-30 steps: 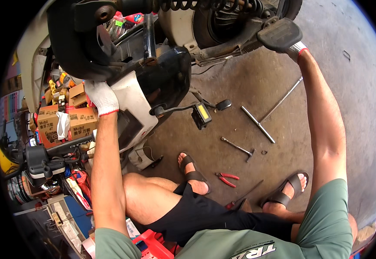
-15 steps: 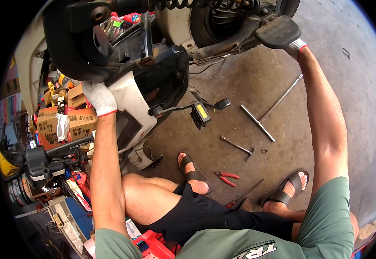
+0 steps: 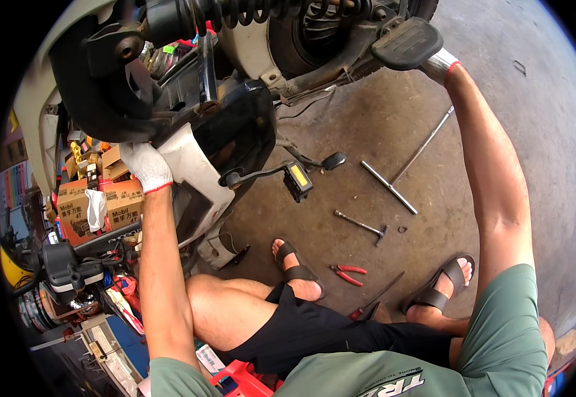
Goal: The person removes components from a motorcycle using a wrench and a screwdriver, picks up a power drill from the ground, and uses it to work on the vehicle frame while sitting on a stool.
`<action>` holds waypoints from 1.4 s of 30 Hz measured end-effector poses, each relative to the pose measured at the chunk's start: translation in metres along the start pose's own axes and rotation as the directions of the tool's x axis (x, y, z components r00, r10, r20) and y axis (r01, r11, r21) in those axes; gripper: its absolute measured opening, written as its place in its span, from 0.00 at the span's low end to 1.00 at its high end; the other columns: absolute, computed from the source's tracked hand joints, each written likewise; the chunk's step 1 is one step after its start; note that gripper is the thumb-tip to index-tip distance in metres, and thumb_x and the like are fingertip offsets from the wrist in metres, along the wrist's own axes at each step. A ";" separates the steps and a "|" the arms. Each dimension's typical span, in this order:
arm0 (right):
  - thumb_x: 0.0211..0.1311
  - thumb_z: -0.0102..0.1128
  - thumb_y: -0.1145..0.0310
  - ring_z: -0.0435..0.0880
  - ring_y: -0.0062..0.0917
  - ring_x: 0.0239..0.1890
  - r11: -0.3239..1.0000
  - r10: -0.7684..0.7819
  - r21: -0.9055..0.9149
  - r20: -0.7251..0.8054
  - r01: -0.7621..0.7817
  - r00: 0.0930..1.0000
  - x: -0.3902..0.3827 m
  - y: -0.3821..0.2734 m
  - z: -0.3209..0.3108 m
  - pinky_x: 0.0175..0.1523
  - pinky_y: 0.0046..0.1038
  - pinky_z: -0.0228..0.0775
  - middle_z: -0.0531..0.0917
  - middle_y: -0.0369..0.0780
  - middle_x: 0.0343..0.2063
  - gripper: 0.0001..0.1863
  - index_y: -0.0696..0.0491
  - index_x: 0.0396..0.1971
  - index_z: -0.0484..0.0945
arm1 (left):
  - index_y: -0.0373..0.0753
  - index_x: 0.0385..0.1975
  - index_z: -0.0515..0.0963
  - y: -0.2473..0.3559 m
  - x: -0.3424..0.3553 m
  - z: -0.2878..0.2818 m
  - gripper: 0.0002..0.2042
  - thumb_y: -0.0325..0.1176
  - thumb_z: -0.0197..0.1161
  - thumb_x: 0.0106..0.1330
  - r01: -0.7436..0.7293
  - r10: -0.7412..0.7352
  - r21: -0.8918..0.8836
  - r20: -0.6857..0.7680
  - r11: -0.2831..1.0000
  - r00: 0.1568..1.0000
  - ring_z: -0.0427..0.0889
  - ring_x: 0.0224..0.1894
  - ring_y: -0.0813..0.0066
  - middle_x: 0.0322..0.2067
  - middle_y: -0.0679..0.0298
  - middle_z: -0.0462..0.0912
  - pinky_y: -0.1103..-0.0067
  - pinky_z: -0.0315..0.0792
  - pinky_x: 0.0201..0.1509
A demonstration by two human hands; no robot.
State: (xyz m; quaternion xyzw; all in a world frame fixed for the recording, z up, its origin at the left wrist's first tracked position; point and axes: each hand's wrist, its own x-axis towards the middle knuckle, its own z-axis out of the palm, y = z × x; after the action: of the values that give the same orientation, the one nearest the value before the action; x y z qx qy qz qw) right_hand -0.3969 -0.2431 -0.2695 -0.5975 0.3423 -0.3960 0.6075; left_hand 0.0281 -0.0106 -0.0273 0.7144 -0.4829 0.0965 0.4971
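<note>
A motorbike lies tipped over across the upper left. My left hand [image 3: 147, 165], in a white glove, grips under its curved black frame part [image 3: 102, 119], beside a white body panel [image 3: 198, 178]; the fingertips are hidden. At upper right my right hand [image 3: 439, 67], also gloved, is closed on a black footrest [image 3: 406, 43], fingers mostly behind it. A coil spring [image 3: 268, 8] and wheel [image 3: 318, 46] are at the top. A pedal [image 3: 333, 160] sticks out below the body. On the floor lie two T-wrenches [image 3: 388, 186] [image 3: 359, 223], red pliers [image 3: 347, 272] and a screwdriver [image 3: 381, 294].
The concrete floor [image 3: 539, 165] extends right. Cardboard boxes [image 3: 76, 208] and assorted parts crowd the left, above dark handlebar controls [image 3: 63, 264]. A red plastic object [image 3: 245, 377] sits by my leg at the bottom. My sandalled feet are among the tools.
The view has shifted slightly. The motorbike and both hands sit a little further left in the picture, my left hand also lower and my right slightly higher. Both grips look unchanged.
</note>
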 end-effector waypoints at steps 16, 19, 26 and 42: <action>0.67 0.56 0.63 0.80 0.19 0.37 0.976 0.218 0.004 0.024 -0.218 0.976 0.011 0.002 -0.016 0.45 0.29 0.77 0.83 0.36 0.40 0.12 0.51 0.46 0.78 | 0.23 0.45 0.71 -0.001 0.000 0.001 0.13 0.26 0.48 0.68 -0.014 0.013 0.102 0.004 0.995 1.000 0.76 0.45 0.64 0.45 0.50 0.78 0.74 0.68 0.54; 0.66 0.56 0.64 0.80 0.19 0.37 0.864 0.490 -0.140 0.017 -0.484 0.871 0.012 -0.012 -0.006 0.45 0.28 0.77 0.82 0.35 0.39 0.12 0.50 0.46 0.78 | 0.23 0.46 0.72 0.000 -0.002 0.000 0.13 0.27 0.48 0.67 -0.082 0.081 0.039 0.018 0.996 0.997 0.75 0.43 0.68 0.44 0.53 0.78 0.76 0.68 0.51; 0.65 0.57 0.64 0.79 0.18 0.34 0.982 0.084 -0.170 0.018 -0.080 0.996 -0.002 -0.015 0.003 0.44 0.27 0.79 0.81 0.32 0.34 0.10 0.49 0.44 0.78 | 0.24 0.49 0.70 -0.001 0.008 -0.009 0.15 0.27 0.47 0.68 -0.067 0.067 0.030 0.027 0.997 0.997 0.75 0.42 0.71 0.44 0.55 0.78 0.77 0.68 0.50; 0.58 0.61 0.71 0.75 0.17 0.33 0.999 0.051 -0.024 0.234 -0.046 0.971 0.019 0.001 -0.014 0.36 0.26 0.73 0.80 0.33 0.37 0.19 0.47 0.51 0.78 | 0.31 0.56 0.67 -0.009 0.015 -0.005 0.18 0.26 0.44 0.67 -0.001 0.025 -0.216 0.107 0.976 0.994 0.79 0.49 0.54 0.51 0.47 0.75 0.63 0.74 0.57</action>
State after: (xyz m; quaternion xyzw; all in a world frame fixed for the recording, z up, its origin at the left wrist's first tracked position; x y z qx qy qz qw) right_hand -0.4011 -0.2661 -0.2704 -0.6372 0.2863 -0.3045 0.6475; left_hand 0.0446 -0.0148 -0.0215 0.6574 -0.5215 0.0075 0.5438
